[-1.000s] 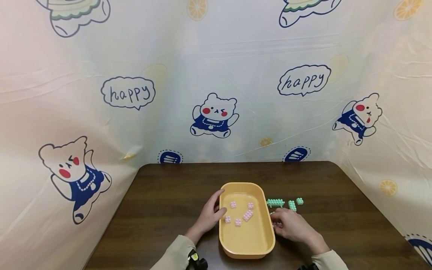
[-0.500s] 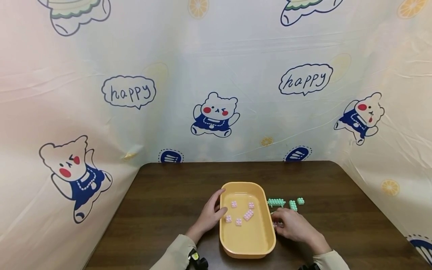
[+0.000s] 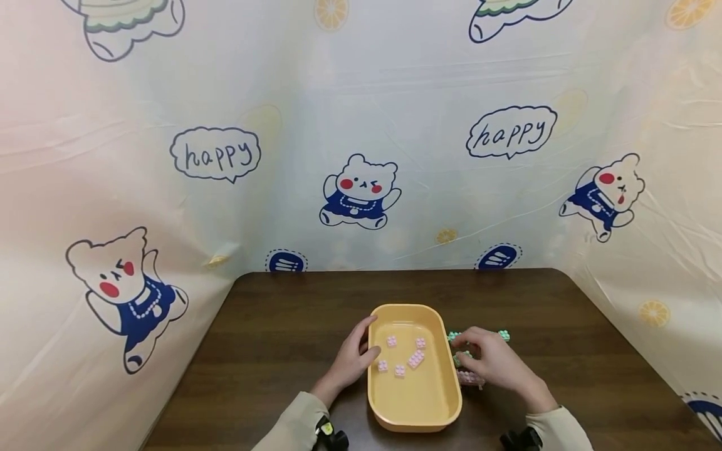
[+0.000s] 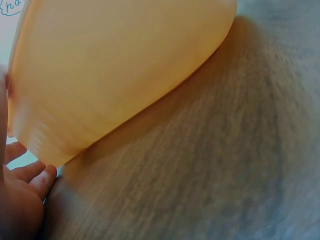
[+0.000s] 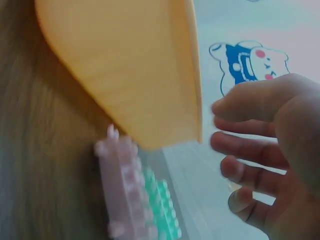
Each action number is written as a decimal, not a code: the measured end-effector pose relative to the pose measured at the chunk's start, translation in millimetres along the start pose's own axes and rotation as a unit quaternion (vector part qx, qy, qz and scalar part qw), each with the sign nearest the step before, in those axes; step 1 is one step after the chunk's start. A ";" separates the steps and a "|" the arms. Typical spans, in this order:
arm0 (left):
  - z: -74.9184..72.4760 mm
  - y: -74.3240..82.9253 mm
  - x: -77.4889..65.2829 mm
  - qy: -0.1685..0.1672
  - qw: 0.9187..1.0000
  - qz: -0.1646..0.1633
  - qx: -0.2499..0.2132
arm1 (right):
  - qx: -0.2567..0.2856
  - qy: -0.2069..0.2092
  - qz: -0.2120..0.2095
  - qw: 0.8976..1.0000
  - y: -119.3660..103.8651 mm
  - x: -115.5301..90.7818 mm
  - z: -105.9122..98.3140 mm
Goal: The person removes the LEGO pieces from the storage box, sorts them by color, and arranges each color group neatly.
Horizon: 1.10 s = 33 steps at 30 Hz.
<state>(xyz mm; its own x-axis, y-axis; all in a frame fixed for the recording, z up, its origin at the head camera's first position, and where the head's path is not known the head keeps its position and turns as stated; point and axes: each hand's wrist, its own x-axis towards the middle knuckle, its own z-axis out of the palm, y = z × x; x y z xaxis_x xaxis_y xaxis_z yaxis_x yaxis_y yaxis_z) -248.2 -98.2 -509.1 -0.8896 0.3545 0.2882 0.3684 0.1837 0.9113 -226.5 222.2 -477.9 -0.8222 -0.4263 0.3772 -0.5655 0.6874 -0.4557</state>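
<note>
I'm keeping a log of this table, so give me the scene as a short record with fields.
Left hand: holds the yellow tub at its left side
Right hand: over loose bricks right of the tub, nothing seen in its fingers
In tub: five pink bricks, one longer than the others
Outside tub: green bricks and a long pink piece; the hand hides some, count unsure
Surface: dark wooden table
Backdrop: sheet printed with bears

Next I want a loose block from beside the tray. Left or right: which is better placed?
Right, probably: the right grip looks free and hovers near the loose pink block and green block. The left grip holds the yellow tray from the opposite side, farther away.
</note>
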 end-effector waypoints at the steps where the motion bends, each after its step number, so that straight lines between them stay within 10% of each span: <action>1: 0.3 -0.3 -0.2 0.000 1.000 0.000 0.001 | 0.009 0.012 -0.006 1.000 -1.7 2.5 1.0; 10: 7.6 -4.0 -2.2 -0.006 1.000 0.001 0.006 | 0.029 0.029 -0.033 0.999 -21.5 24.8 17.8; 33: 0.7 -1.2 0.9 -0.002 1.000 0.006 -0.004 | -0.026 -0.109 -0.026 0.993 -35.7 62.2 46.1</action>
<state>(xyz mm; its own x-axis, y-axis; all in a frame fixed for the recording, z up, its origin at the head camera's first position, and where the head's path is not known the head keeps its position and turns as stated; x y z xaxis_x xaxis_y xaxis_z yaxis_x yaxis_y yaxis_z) -249.3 -97.5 -510.2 -0.8839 0.3608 0.2976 0.3769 0.1730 0.9099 -260.4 144.1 -475.4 -0.7895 -0.5755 0.2133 -0.6084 0.6879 -0.3957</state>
